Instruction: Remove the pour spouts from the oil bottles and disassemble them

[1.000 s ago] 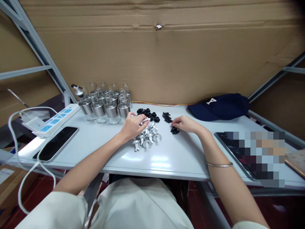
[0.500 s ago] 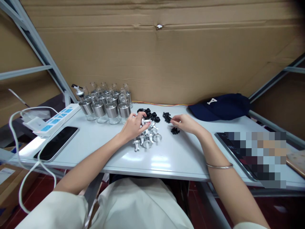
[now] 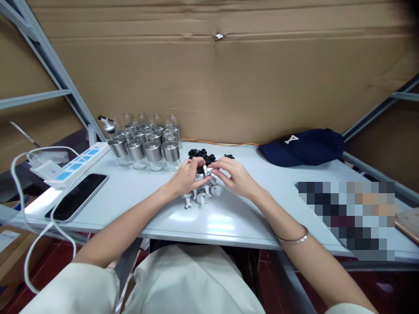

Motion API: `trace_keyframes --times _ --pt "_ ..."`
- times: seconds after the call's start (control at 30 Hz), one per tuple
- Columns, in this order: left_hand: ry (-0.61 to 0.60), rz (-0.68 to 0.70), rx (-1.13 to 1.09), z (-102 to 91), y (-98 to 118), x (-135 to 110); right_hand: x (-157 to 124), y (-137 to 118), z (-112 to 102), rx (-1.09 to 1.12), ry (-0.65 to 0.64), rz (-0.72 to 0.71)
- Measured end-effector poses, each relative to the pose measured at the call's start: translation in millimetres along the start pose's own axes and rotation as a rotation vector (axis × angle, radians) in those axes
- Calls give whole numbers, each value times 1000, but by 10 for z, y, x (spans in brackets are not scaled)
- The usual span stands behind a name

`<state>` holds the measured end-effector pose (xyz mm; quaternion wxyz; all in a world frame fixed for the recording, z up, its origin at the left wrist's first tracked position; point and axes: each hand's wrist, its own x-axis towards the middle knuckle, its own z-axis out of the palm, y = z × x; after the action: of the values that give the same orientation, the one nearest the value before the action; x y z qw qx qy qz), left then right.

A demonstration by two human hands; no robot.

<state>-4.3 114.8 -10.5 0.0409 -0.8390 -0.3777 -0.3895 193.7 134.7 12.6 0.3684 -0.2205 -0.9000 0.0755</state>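
My left hand (image 3: 185, 178) is closed on a small silver spout part (image 3: 205, 170), held just above a pile of the same silver parts (image 3: 203, 195) on the white table (image 3: 229, 218). My right hand (image 3: 234, 176) has come up against it, its fingertips pinched at that part's tip; what they hold, if anything, is hidden. Small black rings (image 3: 201, 154) lie in a heap just behind the hands, and a few more black bits (image 3: 229, 156) peek out beyond my right hand.
Several glass bottles with silver collars (image 3: 145, 146) stand at the back left. A white power strip (image 3: 77, 163) and a dark phone (image 3: 77, 196) lie at the left, with a white cable (image 3: 22, 192) hanging off the edge. A navy cap (image 3: 303, 146) rests at the back right.
My right hand left the black bits on the right and moved left to meet my left hand. My left hand lifted the silver part slightly and keeps hold of it.
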Motion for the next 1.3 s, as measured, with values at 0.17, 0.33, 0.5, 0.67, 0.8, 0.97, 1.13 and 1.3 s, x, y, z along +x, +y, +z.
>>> trace_keyframes --times 0.17,0.33,0.5,0.67,0.8,0.97,1.13,1.3 --pt "34 51 -48 -53 41 40 -14 94 13 6 5 25" --pt "69 109 -126 -48 67 53 -13 86 54 -44 -68 33" --pt "50 56 -143 -56 77 53 -19 42 -3 -51 -7 107" --pt "-26 37 -162 -57 47 45 -33 25 -41 4 21 122" --pt "19 25 -215 -20 21 27 -27 41 -20 32 -27 124" --pt "73 99 -184 -20 22 33 -2 3 -42 101 -34 205" --pt "70 205 1 -66 48 52 18 -70 -33 177 -113 360" --pt "35 280 260 -62 113 67 17 -61 11 277 -102 433"
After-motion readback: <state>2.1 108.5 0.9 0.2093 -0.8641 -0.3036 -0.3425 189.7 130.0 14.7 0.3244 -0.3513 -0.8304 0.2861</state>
